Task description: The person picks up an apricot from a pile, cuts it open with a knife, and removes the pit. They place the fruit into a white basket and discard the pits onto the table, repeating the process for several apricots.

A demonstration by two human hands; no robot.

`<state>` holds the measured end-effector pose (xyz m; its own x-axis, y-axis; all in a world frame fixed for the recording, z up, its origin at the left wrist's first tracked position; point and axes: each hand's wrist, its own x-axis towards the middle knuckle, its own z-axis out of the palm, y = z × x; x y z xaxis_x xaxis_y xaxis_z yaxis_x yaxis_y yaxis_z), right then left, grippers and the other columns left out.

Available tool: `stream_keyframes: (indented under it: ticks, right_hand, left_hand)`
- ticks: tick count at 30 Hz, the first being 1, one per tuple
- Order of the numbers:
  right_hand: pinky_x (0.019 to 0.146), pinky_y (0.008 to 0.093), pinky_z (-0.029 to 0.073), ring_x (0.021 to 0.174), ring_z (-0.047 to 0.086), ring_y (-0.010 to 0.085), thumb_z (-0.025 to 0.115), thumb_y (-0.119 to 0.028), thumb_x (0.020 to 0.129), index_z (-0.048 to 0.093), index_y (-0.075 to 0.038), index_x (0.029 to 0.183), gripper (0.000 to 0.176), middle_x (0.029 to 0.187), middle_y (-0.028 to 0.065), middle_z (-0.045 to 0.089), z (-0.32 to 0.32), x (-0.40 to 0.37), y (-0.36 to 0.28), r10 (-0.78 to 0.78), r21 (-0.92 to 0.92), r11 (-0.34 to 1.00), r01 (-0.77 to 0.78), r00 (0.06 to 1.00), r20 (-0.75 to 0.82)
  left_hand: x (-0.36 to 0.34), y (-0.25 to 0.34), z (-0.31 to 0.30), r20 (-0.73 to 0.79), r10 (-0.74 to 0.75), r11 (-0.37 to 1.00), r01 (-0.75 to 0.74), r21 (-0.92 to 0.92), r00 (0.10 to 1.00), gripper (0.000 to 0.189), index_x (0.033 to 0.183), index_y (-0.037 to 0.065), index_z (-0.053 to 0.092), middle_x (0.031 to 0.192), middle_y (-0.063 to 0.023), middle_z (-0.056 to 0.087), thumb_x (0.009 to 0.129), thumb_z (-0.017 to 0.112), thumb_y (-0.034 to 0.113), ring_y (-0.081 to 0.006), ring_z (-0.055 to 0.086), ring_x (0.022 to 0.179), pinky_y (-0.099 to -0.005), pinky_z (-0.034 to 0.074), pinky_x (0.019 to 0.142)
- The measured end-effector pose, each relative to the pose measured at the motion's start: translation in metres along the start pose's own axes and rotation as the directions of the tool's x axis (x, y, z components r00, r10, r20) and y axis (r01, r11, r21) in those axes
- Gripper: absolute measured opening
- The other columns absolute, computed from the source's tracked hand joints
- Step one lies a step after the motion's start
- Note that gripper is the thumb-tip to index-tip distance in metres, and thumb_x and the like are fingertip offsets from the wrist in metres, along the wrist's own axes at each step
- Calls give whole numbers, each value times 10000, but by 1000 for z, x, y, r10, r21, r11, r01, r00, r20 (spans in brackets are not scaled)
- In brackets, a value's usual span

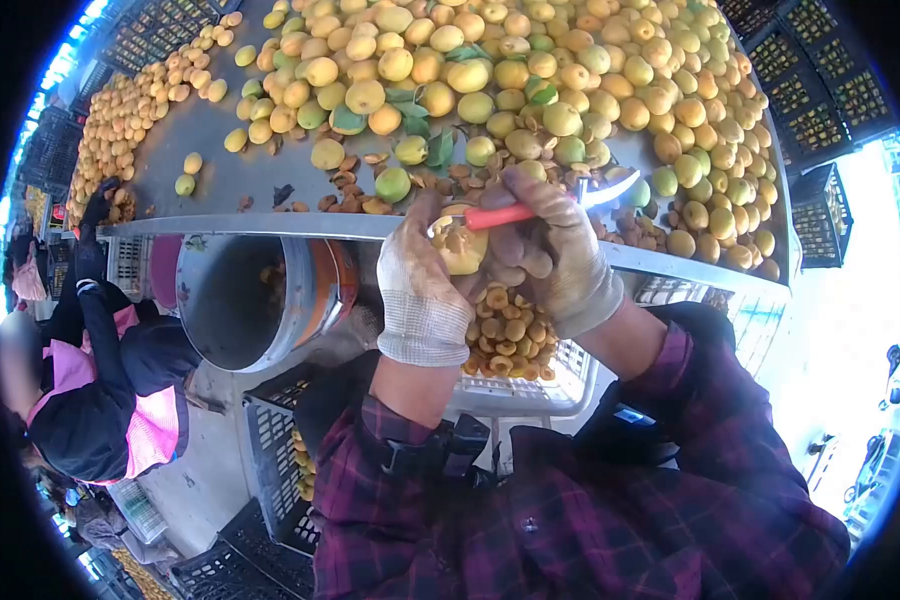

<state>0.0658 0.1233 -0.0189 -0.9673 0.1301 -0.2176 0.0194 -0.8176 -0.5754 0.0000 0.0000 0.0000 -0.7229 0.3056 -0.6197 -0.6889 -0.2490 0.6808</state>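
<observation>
Two gloved hands meet above the near edge of the bench [220, 160]. The left hand [422, 295], grip closed round an apricot [460, 248], likely steadies it. The right hand [555, 265], grip clamped on a red-handled knife [530, 208], works over a crate [560, 395] of halves.

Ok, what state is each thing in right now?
left hand: gloved, shut on apricot
right hand: gloved, shut on knife
knife: blade bare, clear of apricot
bucket: open, nearly empty
crate: holds cut fruit
table: heaped with whole apricots
</observation>
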Motion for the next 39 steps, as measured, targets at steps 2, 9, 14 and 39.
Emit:
stream_keyframes:
  ticks: [2,9,14,39]
  right_hand:
    - [489,299,342,532,513,163,566,-423,994,637,-24,1004,405,646,70,586,1,0,-1,2,-13,1000,-3,997,-71]
    - [657,293,510,704,637,152,498,-519,1011,720,-20,925,553,812,102,707,15,12,-45,-252,-553,802,226,967,31]
    - [691,295,541,789,693,133,577,-381,998,729,7,976,418,835,93,729,9,2,-72,-342,-742,592,316,932,124]
    - [647,453,504,791,667,429,585,-310,992,589,-11,1117,324,782,223,643,15,-31,-35,-295,-984,8,178,940,168]
  left_hand:
    - [2,0,2,-4,-29,993,29,-116,1000,455,1386,63,479,1136,-120,637,1013,527,318,-253,683,880,-355,595,652]
    - [40,-22,-35,363,663,416,-725,549,655,360,1284,50,572,1095,-115,650,1021,522,291,-218,685,859,-315,574,631]
    - [10,-10,-21,403,647,436,-748,500,647,437,1279,-9,568,1026,-98,670,1024,544,345,-188,673,875,-322,555,741]
    - [14,14,-21,393,446,889,-348,-298,804,493,1365,-67,486,1217,-203,622,945,633,147,-319,642,1099,-465,538,974]
